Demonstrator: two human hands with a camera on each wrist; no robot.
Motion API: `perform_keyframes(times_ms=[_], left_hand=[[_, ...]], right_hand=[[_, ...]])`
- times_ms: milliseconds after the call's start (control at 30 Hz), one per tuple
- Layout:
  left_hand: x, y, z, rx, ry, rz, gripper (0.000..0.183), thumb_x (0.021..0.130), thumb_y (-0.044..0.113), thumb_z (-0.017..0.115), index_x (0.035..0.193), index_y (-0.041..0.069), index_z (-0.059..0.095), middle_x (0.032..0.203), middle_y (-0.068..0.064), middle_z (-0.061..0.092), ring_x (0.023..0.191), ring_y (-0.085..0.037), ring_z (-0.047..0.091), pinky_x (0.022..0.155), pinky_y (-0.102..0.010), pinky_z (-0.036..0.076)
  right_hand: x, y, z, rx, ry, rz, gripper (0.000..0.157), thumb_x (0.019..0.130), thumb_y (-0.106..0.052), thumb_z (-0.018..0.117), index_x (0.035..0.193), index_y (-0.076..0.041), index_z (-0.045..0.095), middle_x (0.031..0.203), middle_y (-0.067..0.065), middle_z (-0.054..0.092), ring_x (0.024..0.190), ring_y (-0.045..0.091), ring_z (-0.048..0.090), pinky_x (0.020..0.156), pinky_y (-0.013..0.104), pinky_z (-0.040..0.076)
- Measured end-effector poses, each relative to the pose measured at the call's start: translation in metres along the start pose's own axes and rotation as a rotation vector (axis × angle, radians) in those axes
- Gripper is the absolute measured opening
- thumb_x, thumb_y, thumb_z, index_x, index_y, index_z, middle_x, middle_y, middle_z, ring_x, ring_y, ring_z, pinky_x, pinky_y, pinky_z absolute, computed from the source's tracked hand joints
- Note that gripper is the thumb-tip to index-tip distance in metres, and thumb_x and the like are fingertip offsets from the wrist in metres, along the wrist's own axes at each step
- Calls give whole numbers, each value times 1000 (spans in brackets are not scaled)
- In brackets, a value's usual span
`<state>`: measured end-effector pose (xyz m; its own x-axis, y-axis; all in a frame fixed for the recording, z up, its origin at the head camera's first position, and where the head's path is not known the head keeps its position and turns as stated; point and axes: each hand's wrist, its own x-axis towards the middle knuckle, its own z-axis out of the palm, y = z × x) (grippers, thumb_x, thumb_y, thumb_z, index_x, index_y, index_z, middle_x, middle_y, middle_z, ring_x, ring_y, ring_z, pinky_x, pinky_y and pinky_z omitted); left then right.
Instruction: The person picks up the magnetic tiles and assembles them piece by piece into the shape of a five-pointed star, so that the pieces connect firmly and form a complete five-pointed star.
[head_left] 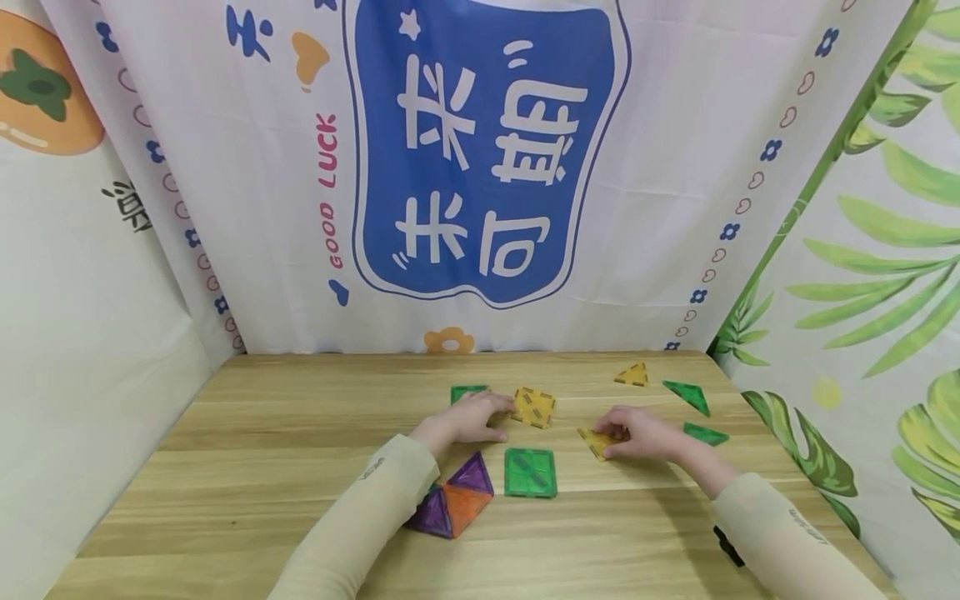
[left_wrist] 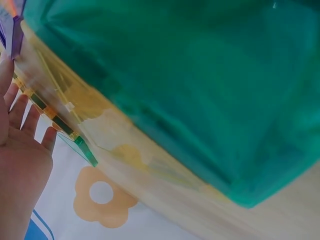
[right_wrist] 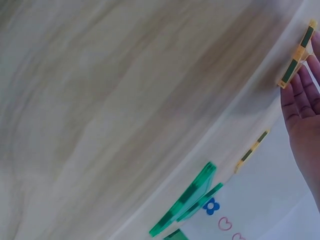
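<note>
My right hand [head_left: 637, 433] pinches a yellow triangular magnetic tile [head_left: 595, 444] close over the table; in the right wrist view its fingers lie along the yellow tile's [right_wrist: 296, 57] edge. My left hand [head_left: 474, 417] has its fingertips right at the left edge of a yellow square shape [head_left: 533, 407] made of triangular tiles. In the left wrist view the left hand's fingers [left_wrist: 31, 120] extend along the yellow tiles. Partly hidden behind that hand is a green tile [head_left: 467, 392]. Nearer me lies a green square shape [head_left: 531, 473] with a diagonal seam.
Purple tiles [head_left: 472, 475] and orange tiles [head_left: 467, 507] lie joined beside the left sleeve. At the right are a yellow triangle [head_left: 632, 375] and two green triangles, one farther back [head_left: 688, 397] and one nearer [head_left: 705, 433]. A printed curtain [head_left: 285, 317] hangs behind the wooden table [head_left: 247, 483].
</note>
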<state>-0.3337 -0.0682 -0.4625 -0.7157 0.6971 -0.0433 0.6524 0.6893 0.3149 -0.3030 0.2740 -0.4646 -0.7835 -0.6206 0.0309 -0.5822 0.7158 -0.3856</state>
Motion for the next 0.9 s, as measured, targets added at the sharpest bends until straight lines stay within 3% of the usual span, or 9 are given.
perform_keyframes(times_ms=[300,500,733,900], left_hand=[[0,0,-1,19,-24,-57,65,87,40,65,140,11,44,150,-3,36,138,-24,32,113,-49,22],[1,0,-1,13,-27,-65,66,87,40,65,141,11,43,151,-4,35,139,-25,31,114,-49,20],[1,1,-1,-9,-32,-74,66,87,40,65,142,12,42,152,-3,33,140,-25,29,114,-50,19],[1,1,-1,-16,-32,-73,65,88,39,65,142,12,42,152,-3,33,140,-25,29,114,-50,18]], right_hand=[[10,-18,5,68,-28,-23,36,80,-31,75,108,-11,64,93,-5,61,79,9,53,68,23,47],[15,-15,4,116,-38,-36,37,80,-31,75,110,-11,64,95,-4,60,80,12,53,68,23,47],[19,10,-10,54,76,68,41,82,-26,73,117,-7,62,112,10,60,99,27,57,85,44,49],[17,30,-18,-2,147,172,44,87,-25,69,123,-3,57,131,23,49,120,43,46,100,58,37]])
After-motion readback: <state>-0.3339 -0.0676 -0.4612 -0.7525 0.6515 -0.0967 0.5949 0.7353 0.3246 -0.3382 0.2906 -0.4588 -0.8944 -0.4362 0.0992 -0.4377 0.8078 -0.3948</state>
